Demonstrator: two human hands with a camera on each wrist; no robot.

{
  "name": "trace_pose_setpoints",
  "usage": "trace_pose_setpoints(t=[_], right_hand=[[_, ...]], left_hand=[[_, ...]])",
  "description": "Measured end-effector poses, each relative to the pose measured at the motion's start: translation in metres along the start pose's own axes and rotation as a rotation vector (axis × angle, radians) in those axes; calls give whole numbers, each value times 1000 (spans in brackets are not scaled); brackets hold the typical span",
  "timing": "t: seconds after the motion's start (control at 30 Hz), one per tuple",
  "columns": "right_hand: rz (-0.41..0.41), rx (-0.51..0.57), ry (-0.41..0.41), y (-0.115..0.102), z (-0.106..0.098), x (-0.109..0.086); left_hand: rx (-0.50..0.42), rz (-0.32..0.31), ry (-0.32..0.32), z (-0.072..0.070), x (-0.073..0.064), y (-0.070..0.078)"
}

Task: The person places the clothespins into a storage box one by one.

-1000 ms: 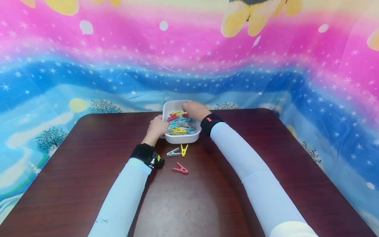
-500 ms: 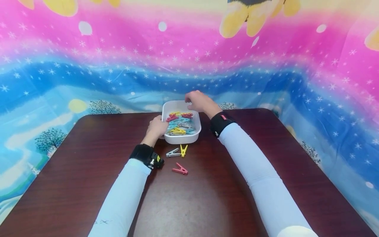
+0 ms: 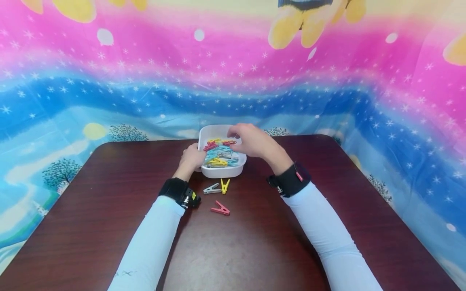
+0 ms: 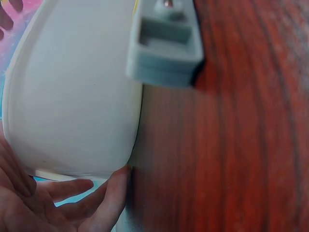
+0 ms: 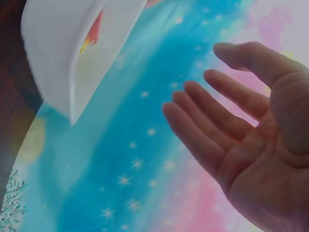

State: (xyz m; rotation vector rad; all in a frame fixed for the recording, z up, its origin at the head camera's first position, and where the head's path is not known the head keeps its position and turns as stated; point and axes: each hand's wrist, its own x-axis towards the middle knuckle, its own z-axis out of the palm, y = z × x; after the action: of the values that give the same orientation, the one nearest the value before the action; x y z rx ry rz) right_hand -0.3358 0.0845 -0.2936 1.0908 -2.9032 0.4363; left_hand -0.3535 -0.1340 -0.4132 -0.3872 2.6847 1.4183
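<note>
A white plastic box [image 3: 223,172] at the table's far side contains several clothespins [image 3: 218,162] in red, yellow, blue and grey. My left hand [image 3: 192,157] grips its left side; in the left wrist view the fingers [image 4: 116,193] lie along the lower edge of the wall. Over the right rim hovers my right hand [image 3: 255,141], fingers loosely bent. The right wrist view shows its palm [image 5: 260,188] bare. Three clothespins lie in front of the box: a grey one [image 3: 212,189], a yellow one [image 3: 225,186] and, nearer me, a red one [image 3: 221,208].
The dark wooden table [image 3: 120,194] spreads to both sides of the box and toward me. A colourful printed cloth [image 3: 164,93] hangs close behind the far edge and continues along both sides.
My right hand has risen out of the box, then come down slightly over its right rim, the wrist swinging right and toward me. My left hand stays put.
</note>
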Motion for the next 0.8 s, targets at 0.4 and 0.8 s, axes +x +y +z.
trace_pose_setpoints(t=[0.4,0.8], right_hand=[[-83,-49,-139,-40,27,-36],[-168,-95,-342,-74,69,-48]], left_hand=[[17,26,-2,1,-1,0],[13,42,1,-1,-1,-5]])
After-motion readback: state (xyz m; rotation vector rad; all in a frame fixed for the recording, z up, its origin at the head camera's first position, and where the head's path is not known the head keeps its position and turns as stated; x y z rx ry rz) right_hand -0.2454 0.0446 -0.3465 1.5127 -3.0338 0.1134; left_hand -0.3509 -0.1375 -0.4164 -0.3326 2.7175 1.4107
